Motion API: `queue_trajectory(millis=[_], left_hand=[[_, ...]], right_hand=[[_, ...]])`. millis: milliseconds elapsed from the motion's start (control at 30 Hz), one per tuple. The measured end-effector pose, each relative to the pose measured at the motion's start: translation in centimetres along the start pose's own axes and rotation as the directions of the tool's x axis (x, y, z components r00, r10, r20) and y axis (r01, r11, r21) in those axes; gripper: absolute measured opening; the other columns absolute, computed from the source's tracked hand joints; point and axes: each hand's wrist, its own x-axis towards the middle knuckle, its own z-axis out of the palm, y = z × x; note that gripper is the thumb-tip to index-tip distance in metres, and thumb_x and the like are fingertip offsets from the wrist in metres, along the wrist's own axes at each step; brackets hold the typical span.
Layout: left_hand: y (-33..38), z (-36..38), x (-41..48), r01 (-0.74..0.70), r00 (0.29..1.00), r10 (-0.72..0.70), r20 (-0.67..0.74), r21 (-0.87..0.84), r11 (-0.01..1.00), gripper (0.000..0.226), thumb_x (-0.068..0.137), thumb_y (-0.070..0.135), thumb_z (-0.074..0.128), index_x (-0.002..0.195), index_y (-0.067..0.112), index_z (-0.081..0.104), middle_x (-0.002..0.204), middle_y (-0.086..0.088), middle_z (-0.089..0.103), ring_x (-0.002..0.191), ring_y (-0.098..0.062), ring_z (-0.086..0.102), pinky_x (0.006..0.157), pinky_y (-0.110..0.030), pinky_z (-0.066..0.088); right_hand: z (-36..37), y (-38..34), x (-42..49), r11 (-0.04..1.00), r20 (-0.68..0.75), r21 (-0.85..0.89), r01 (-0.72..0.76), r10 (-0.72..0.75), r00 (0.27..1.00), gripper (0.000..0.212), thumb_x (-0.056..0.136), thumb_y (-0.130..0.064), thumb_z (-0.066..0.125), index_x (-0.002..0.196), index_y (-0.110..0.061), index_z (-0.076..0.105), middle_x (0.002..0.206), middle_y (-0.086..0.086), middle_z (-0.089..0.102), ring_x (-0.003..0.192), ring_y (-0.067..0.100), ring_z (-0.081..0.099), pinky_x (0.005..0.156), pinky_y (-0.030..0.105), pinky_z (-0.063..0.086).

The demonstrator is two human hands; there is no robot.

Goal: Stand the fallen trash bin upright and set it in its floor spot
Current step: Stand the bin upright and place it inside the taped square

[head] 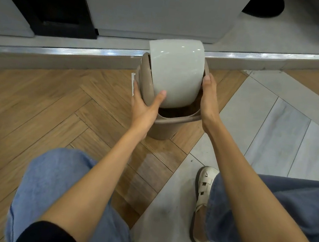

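A small taupe trash bin (165, 128) stands on the wood floor in the middle of the head view, close to a metal threshold strip. Its pale grey-green swing lid (175, 72) is tipped up, so the dark inside shows below it. My left hand (144, 104) grips the left side of the lid frame, thumb pressed on the swing lid. On the right side of the bin top, my right hand (209, 102) lies flat with its fingers extended along the rim.
A metal threshold strip (83, 53) runs across behind the bin, with grey cabinet panels (154, 10) and a dark gap (54, 7) beyond. Herringbone wood floor (40, 100) lies left, grey tiles (269, 130) right. My jeans-clad knees and a cream sandal (205, 184) fill the foreground.
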Motion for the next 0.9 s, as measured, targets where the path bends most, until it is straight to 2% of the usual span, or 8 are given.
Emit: queue_trajectory(millis=[67,167,267,400,500,567,733,900], left_hand=[[-0.2,0.4,0.5,-0.04,0.999,0.04,0.001,-0.007,0.999,0.104,0.078,0.057,0.072,0.158,0.028,0.013,0.161,0.0,0.028,0.144,-0.017,0.036,0.107,-0.024,0.032],[0.1,0.9,1.3,-0.08,0.997,0.081,0.018,-0.031,0.996,0.102,0.08,0.055,0.072,0.158,0.029,0.012,0.16,0.006,0.03,0.144,-0.012,0.035,0.114,-0.023,0.032],[0.6,1.3,2.4,-0.113,0.993,0.114,0.016,-0.055,0.992,0.094,0.082,0.049,0.071,0.157,0.03,0.018,0.147,0.015,0.044,0.131,-0.003,0.046,0.098,-0.003,0.036],[0.7,1.3,2.7,-0.137,0.99,0.138,0.014,-0.017,0.99,0.093,0.082,0.049,0.071,0.157,0.038,0.016,0.139,0.012,0.044,0.132,-0.007,0.047,0.112,-0.024,0.036],[0.0,0.8,2.1,-0.131,0.991,0.131,0.023,-0.006,0.991,0.093,0.081,0.052,0.07,0.156,0.041,0.016,0.154,0.0,0.035,0.143,-0.016,0.038,0.12,-0.041,0.033],[-0.4,0.4,1.6,-0.118,0.993,0.118,0.008,0.002,0.993,0.092,0.081,0.053,0.07,0.156,0.04,0.017,0.159,-0.001,0.029,0.146,-0.015,0.034,0.121,-0.042,0.031],[-1.5,-0.1,0.5,-0.133,0.991,0.133,0.001,-0.016,0.991,0.091,0.08,0.052,0.07,0.156,0.037,0.021,0.156,0.004,0.034,0.144,-0.009,0.035,0.121,-0.041,0.03],[-2.7,-0.6,0.1,-0.146,0.989,0.145,-0.012,-0.069,0.987,0.098,0.074,0.06,0.071,0.156,0.036,0.023,0.156,0.007,0.037,0.145,-0.01,0.035,0.12,-0.044,0.032]], right_hand=[[0.1,-0.1,0.7,1.0,-0.037,-0.027,-0.002,0.001,0.999,0.063,0.102,-0.057,0.023,0.156,-0.025,0.028,0.158,0.003,0.039,0.145,0.022,0.036,0.121,0.049,0.03],[0.2,-0.7,2.1,0.999,-0.056,-0.05,-0.014,0.011,0.998,0.059,0.104,-0.054,0.022,0.155,-0.026,0.03,0.155,0.001,0.042,0.142,0.02,0.04,0.12,0.049,0.031],[0.3,-1.3,3.3,0.997,-0.083,-0.082,0.01,-0.017,0.996,0.052,0.105,-0.05,0.024,0.149,-0.025,0.039,0.143,0.0,0.053,0.132,0.02,0.048,0.117,0.051,0.034],[0.6,-1.0,3.3,0.999,-0.128,-0.037,0.009,-0.014,0.992,0.049,0.105,-0.047,0.025,0.146,-0.028,0.044,0.132,-0.013,0.058,0.126,0.014,0.052,0.115,0.048,0.036],[0.9,-0.5,2.2,1.0,-0.153,-0.014,0.025,-0.027,0.988,0.046,0.103,-0.049,0.027,0.141,-0.034,0.048,0.123,-0.021,0.06,0.122,0.01,0.055,0.113,0.047,0.039],[1.2,-0.3,1.3,0.999,-0.173,-0.021,0.041,-0.044,0.984,0.046,0.102,-0.051,0.028,0.14,-0.036,0.049,0.127,-0.019,0.061,0.122,0.01,0.055,0.112,0.047,0.039],[1.7,0.3,0.0,0.994,-0.23,-0.075,0.076,-0.091,0.969,0.05,0.102,-0.053,0.026,0.145,-0.035,0.045,0.141,-0.014,0.058,0.13,0.013,0.052,0.112,0.049,0.039],[2.4,1.1,-1.0,0.988,-0.273,-0.104,0.115,-0.14,0.952,0.049,0.103,-0.053,0.024,0.144,-0.035,0.045,0.14,-0.014,0.059,0.128,0.014,0.054,0.109,0.05,0.041]])
